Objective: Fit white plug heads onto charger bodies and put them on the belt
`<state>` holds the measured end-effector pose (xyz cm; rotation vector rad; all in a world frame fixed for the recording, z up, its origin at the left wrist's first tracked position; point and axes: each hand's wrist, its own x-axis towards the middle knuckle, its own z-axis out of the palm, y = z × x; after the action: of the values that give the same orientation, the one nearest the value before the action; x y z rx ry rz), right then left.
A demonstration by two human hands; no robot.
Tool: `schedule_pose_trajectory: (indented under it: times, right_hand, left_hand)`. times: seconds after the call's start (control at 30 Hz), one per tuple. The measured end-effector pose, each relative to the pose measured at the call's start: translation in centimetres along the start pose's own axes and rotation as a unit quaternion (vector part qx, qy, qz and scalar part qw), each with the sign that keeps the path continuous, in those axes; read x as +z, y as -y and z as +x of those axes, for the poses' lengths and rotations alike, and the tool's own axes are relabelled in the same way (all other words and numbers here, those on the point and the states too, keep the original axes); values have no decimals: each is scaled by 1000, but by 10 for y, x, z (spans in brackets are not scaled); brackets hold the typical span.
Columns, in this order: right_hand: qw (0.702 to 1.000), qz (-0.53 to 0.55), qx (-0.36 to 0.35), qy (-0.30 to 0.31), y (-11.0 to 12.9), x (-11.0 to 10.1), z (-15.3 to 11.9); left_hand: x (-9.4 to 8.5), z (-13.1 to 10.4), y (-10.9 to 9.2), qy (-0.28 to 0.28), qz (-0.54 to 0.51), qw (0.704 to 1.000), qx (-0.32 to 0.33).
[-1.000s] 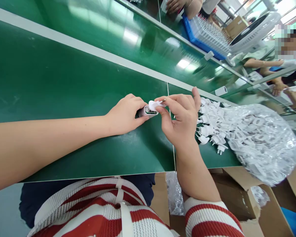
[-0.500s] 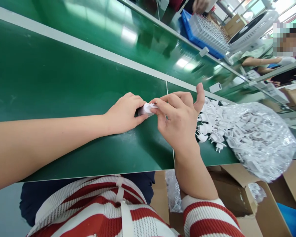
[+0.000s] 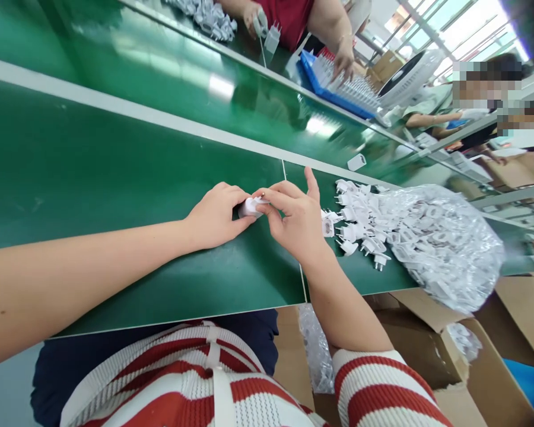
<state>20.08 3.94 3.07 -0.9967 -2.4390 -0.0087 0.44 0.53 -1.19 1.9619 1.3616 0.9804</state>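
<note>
One white housing (image 3: 245,210) is at the counter (image 3: 115,184), clasped by the left grip (image 3: 216,216), while the right grip (image 3: 296,222) pinches a pronged cap (image 3: 258,201) at its end, apparently nearly seated; numerous loose caps (image 3: 358,210) lie unfitted beyond.

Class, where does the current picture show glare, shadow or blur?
Head view: white reflections streak the far green work surface; glints dot the clear plastic bag; a soft shadow lies beside the right hand; the far right background looks smeared.
</note>
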Motion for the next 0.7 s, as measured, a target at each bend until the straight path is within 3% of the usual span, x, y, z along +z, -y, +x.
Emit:
schedule_pose_trajectory:
  times: [0.13, 0.27, 0.37, 0.47, 0.57, 0.7]
  right_hand:
    - [1000, 18, 3, 12, 4, 0, -2]
    - [990, 136, 25, 40, -4, -11, 0]
    - [983, 118, 128, 55, -25, -32, 1]
    - [948, -40, 271, 163, -49, -51, -1]
    - [909, -71, 327, 248, -62, -53, -1]
    - [925, -28, 300, 232, -58, -37, 6]
  left_hand:
    - [-2, -1, -2, -12, -33, 999, -6]
    - [-3, -2, -4, -14, -39, 999, -19]
    - [-1, -5, -7, -25, -42, 998, -45]
    - [-5, -1, -10, -20, -24, 996, -80]
    - [-19, 24, -8, -18, 12, 992, -125]
    - [-56, 88, 20, -138, 91, 977, -138]
